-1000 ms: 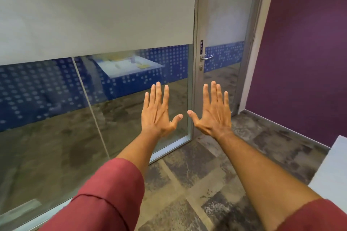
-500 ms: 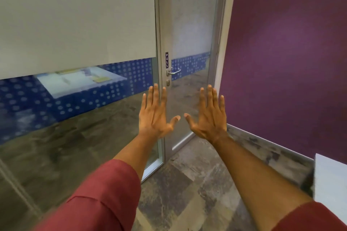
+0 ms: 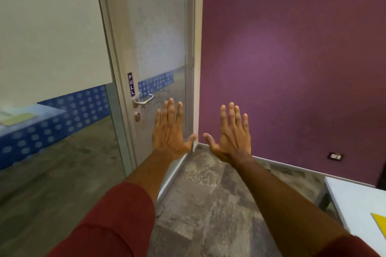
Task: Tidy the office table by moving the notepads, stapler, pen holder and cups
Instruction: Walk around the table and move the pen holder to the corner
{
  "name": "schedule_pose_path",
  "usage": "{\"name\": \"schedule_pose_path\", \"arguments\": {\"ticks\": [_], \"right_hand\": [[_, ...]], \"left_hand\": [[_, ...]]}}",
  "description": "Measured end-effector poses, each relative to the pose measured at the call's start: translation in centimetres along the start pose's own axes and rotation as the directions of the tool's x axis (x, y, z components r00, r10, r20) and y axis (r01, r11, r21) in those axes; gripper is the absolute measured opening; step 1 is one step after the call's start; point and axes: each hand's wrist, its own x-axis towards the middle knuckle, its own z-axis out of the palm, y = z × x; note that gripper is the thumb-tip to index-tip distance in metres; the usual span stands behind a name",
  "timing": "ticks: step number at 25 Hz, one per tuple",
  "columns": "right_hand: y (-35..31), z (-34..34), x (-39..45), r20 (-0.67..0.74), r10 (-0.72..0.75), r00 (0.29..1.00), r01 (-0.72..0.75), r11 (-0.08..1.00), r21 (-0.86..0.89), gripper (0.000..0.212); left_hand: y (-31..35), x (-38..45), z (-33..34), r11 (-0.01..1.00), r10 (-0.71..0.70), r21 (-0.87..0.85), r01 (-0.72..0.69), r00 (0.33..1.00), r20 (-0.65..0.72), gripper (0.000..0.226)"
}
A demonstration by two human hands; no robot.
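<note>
My left hand (image 3: 170, 131) and my right hand (image 3: 231, 133) are stretched out in front of me at chest height, backs toward me, fingers spread, holding nothing. At the lower right edge, a corner of the white office table (image 3: 353, 200) comes into view. On it lies the corner of a yellow item (image 3: 380, 223), perhaps a notepad; most of it is cut off. No stapler, pen holder or cups are in view.
A glass door (image 3: 158, 69) with a PULL label and a metal handle (image 3: 144, 100) stands straight ahead. A purple wall (image 3: 292, 58) fills the right side. A glass partition with a lowered blind (image 3: 50, 33) is on the left. The floor is grey carpet tile.
The view has swung to the right: the door slid left, the purple wall fills more of the frame, and more of the table with its yellow item appeared. Both hands stay spread.
</note>
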Motion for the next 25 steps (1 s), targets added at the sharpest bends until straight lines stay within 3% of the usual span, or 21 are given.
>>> {"name": "schedule_pose_path", "arguments": {"ticks": [9,16,25], "right_hand": [[7.2,9.8,9.8,-0.008,0.196,0.981,-0.195,0.974,-0.116,0.100],[19.5,18.1,19.6,0.002,0.304,0.953,-0.300,0.940,-0.160,0.101],[34.6,24.3,31.9,-0.021,0.379,0.925,-0.373,0.899,-0.228,0.101]], "left_hand": [[3.3,14.2,14.0,0.969,0.214,-0.141,-0.202,0.974,0.079,0.109],[11.3,27.3,25.9,0.940,0.308,-0.179,-0.291,0.949,0.075,0.107],[22.9,43.3,36.5,0.898,0.398,-0.228,-0.377,0.916,0.055,0.105]]}}
